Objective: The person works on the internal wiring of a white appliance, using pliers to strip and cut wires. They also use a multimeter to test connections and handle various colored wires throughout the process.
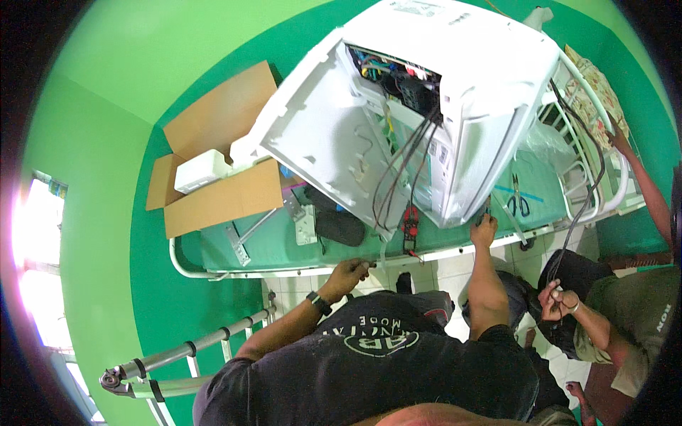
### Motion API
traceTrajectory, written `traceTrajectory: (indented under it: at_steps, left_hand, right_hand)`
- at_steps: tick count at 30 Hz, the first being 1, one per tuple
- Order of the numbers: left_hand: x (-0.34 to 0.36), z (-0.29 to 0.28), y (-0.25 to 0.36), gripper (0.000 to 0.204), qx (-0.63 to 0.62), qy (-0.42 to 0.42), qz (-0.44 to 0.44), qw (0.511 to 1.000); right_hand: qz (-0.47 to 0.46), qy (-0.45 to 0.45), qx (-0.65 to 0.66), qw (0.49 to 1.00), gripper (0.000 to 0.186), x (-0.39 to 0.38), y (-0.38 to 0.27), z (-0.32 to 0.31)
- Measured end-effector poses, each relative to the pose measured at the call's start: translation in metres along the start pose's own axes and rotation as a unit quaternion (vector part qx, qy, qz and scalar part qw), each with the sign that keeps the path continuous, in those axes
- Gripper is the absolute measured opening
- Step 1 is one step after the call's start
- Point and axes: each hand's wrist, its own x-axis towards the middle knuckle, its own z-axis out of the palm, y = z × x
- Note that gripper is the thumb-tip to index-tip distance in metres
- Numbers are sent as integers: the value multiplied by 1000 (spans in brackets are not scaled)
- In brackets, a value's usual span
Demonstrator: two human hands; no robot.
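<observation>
Black shirt (369,362) closest. Left hand (347,279) in front of white machine (490,60), right hand (484,231) by its corner; can't tell either grip's opening or hold.

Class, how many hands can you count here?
4: the person's left hand near the bed's front rail; their right hand beside the opened white machine; a co-worker's hand holding dark cabling; another hand near the curved white bed rail. More may be hidden.

- A bedroom or ward is suggested; which cannot be told.
- Bed (275,250) with white rails seen; flowered cloth (595,89) laid by its end.
- Painted walls (96,106), tiled floor (449,268) noted.
</observation>
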Motion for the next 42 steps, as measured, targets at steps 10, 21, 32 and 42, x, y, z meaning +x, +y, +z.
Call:
traceTrajectory:
  at_steps: [10,21,32,42]
  left_hand:
    - [1,22,78,60,-244,-206,46,946]
    - [42,83,184,80,-758,-163,191,601]
    - [28,44,177,22,-693,-104,311,642]
    - [29,9,170,28,-616,-161,296,712]
  right_hand:
    - [-23,-84,-76,993,94,35,18,-6]
    - [-197,-83,216,953,45,-130,-55,-109]
    - [-448,-3,173,877,27,-172,-206,-329]
    - [-523,-16,-98,847,56,-171,-378,-373]
